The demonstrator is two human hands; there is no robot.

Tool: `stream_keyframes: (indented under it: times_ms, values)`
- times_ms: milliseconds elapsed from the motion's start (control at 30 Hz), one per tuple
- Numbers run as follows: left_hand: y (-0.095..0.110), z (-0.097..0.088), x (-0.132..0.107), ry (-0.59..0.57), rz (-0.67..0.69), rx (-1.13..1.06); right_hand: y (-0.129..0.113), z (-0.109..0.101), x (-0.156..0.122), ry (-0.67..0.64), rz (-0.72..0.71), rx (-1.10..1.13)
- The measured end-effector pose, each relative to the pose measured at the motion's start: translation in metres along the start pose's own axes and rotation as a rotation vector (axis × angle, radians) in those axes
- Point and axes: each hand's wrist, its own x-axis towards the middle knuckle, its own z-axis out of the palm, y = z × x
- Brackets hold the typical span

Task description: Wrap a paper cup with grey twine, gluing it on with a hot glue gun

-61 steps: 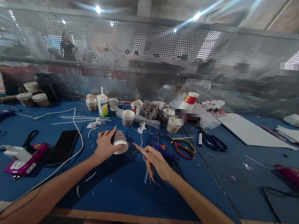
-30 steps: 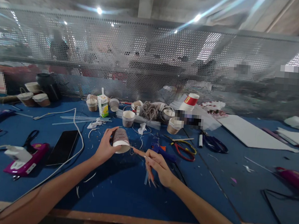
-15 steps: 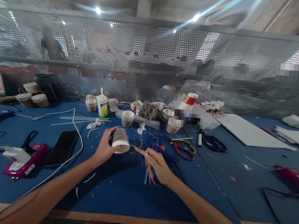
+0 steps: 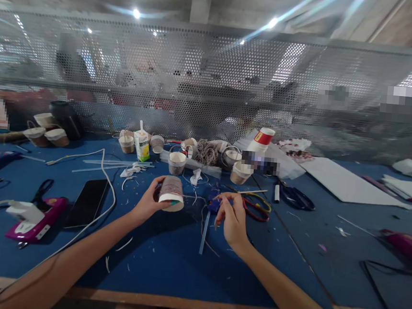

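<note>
My left hand [image 4: 146,203] is closed round a small paper cup wound with twine [image 4: 171,193], held tilted just above the blue table [image 4: 167,262]. A thin strand runs from the cup toward my right hand [image 4: 232,219]. That hand's fingers curl on a blue glue gun [image 4: 212,204] just right of the cup. A pale glue stick [image 4: 204,232] points down from the gun toward the table.
Behind the hands stand several twine-wrapped cups [image 4: 176,162], a drink carton [image 4: 142,145] and a twine bundle [image 4: 206,150]. Red-and-yellow scissors [image 4: 259,206] and dark scissors [image 4: 295,196] lie at right. A phone [image 4: 87,203], pink glue gun [image 4: 36,221] and white cable [image 4: 111,189] lie left. A mesh screen [image 4: 212,83] closes the back.
My right hand moved up and right from the cup's rim and closed on the blue glue gun, lifting it. My left hand raised the cup slightly and tilted it.
</note>
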Motion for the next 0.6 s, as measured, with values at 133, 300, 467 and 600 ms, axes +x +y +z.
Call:
stream_keyframes:
  times_ms: [133,300,467,600]
  values:
    - [0.0,-0.002,-0.001,-0.02,-0.022,0.012,0.001,0.0,0.002,0.024,0.01,0.028]
    - [-0.004,-0.003,0.001,-0.05,0.035,-0.003,0.004,-0.002,0.0,-0.051,-0.114,0.167]
    - [-0.008,-0.003,0.003,-0.069,0.119,0.037,0.001,-0.006,-0.006,-0.397,-0.191,0.252]
    - [-0.007,-0.002,0.0,-0.109,0.122,0.041,-0.005,-0.005,-0.011,-0.662,-0.114,0.192]
